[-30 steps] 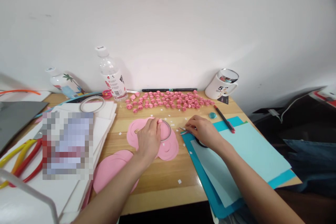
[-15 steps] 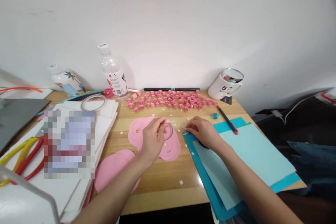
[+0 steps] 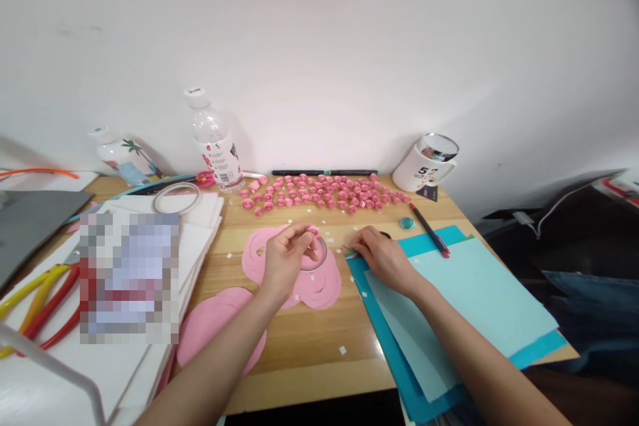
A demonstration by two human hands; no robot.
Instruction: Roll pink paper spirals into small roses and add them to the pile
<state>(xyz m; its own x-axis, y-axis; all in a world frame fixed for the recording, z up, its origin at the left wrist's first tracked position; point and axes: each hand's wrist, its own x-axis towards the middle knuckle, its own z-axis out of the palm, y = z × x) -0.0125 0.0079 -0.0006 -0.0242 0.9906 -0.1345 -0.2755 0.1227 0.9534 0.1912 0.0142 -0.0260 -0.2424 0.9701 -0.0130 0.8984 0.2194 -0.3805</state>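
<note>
My left hand [image 3: 285, 259] pinches a small pink paper roll [image 3: 313, 231] between thumb and fingertips. Just below it, a thin grey ring [image 3: 323, 258], perhaps a tape roll, lies on pink paper discs [image 3: 327, 285] with cut-out centres. My right hand [image 3: 383, 259] is closed around small scissors, whose blade tips [image 3: 348, 250] point left and whose dark handle [image 3: 385, 235] shows behind the knuckles. This hand is over the left edge of the blue paper sheets [image 3: 479, 306]. Many pink paper rolls [image 3: 329, 192] stand in a cluster beyond both hands.
A water bottle [image 3: 214, 146], a mug [image 3: 425, 163] and a black pen [image 3: 324, 172] are along the wall. On the left, white papers [image 3: 200, 233] carry red-and-yellow-handled pliers [image 3: 44, 299]. Further pink discs [image 3: 219, 326] lie in front; a red-tipped pen [image 3: 430, 229] rests right.
My right hand has turned over slightly, and the scissors' dark handle now shows above it instead of below. My left hand has shifted slightly left, still pinching the pink roll.
</note>
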